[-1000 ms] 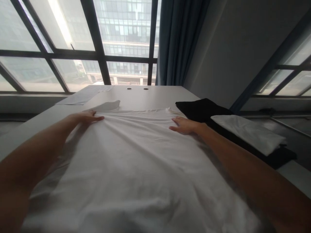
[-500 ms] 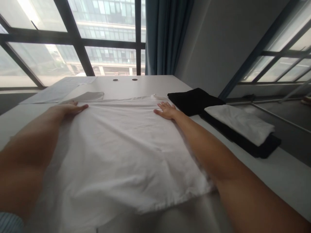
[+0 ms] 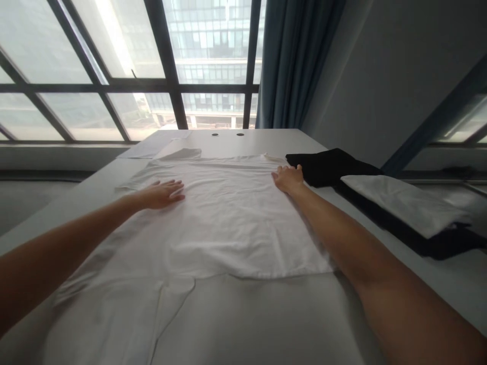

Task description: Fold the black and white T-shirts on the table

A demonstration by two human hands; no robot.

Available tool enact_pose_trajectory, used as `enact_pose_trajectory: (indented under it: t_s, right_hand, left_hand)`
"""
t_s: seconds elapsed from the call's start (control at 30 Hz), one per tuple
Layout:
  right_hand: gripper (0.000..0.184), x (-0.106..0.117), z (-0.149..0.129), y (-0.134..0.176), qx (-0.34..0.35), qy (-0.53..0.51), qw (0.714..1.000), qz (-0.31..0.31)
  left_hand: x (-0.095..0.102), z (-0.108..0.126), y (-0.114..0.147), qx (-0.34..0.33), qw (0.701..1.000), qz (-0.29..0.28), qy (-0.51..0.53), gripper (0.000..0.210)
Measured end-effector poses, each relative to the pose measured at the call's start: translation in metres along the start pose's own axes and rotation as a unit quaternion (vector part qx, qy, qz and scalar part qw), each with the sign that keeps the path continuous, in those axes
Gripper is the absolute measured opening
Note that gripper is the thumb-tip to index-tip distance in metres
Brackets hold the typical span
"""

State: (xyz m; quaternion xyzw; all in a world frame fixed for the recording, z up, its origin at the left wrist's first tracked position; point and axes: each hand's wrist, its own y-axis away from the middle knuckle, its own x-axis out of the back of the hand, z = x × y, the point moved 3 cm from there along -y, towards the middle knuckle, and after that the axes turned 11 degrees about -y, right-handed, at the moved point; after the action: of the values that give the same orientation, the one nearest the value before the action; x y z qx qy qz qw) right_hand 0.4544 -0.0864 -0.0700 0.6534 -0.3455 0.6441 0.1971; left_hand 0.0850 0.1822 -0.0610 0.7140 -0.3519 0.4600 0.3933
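A white shirt (image 3: pixel 228 213) lies spread on the white table, lightly creased, with its near right edge making an almost straight line. At the lower left a loose part of it, with a visible seam, hangs towards me. My left hand (image 3: pixel 163 194) rests palm down on the left part of the cloth, fingers stretched out. On the right side edge, my right hand (image 3: pixel 288 178) touches the fabric with fingers apart and slightly bent. Neither hand grips anything that I can see.
Black folded cloth (image 3: pixel 331 165) lies right of the shirt. Nearer on that side, a white folded cloth (image 3: pixel 403 203) sits on another dark one (image 3: pixel 437 246). A pale sheet (image 3: pixel 152 144) lies at the table's far left. Windows and a blue curtain (image 3: pixel 297 66) stand behind.
My left hand has let go of the shirt's far left part and come nearer and inward, now flat. The cloth lies flatter, its near edge down on the table. The view has shifted left.
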Motion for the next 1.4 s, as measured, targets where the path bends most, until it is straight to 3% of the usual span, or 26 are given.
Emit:
enact_pose_trajectory:
  t_s: [0.1,0.2,0.3,0.47,0.67,0.8,0.93,1.1,1.27,1.4]
  right_hand:
    - [0.062,0.004,-0.009,0.039,0.041,-0.036,0.997,-0.051]
    - [0.065,0.003,-0.006,0.08,0.087,-0.069,0.99,-0.092]
    - [0.067,0.002,0.015,0.114,0.112,-0.086,0.985,-0.101]
    - [0.07,0.004,0.065,0.146,0.095,-0.101,0.986,-0.088]
    - [0.072,0.006,0.087,0.157,0.062,-0.136,0.985,-0.084]
    - [0.072,0.009,0.088,0.16,0.065,-0.17,0.98,-0.074]
    - [0.064,0.016,0.098,0.165,0.073,-0.198,0.975,-0.066]
    - [0.048,0.032,0.123,0.165,0.056,-0.229,0.97,-0.064]
    - [0.049,0.041,0.157,0.161,0.012,-0.233,0.97,-0.073]
    - [0.06,0.044,0.169,0.164,0.02,-0.232,0.969,-0.086]
  left_hand:
    - [-0.021,0.0,0.034,0.007,1.0,-0.003,0.008,0.088]
    - [-0.04,-0.012,0.05,0.03,0.999,0.024,0.028,0.092]
    - [-0.052,-0.024,0.058,0.045,0.996,0.051,0.061,0.093]
    - [-0.06,-0.043,0.08,0.063,0.99,0.063,0.106,0.088]
    - [-0.073,-0.086,0.102,0.119,0.984,0.053,0.117,0.082]
    - [-0.082,-0.099,0.11,0.155,0.979,0.049,0.121,0.074]
    - [-0.073,-0.097,0.116,0.134,0.984,0.059,0.1,0.08]
    - [-0.041,-0.086,0.142,0.058,0.989,0.08,0.113,0.09]
    - [-0.031,-0.061,0.19,-0.051,0.971,-0.023,0.234,0.077]
    - [-0.041,-0.063,0.213,-0.056,0.97,-0.08,0.223,0.069]
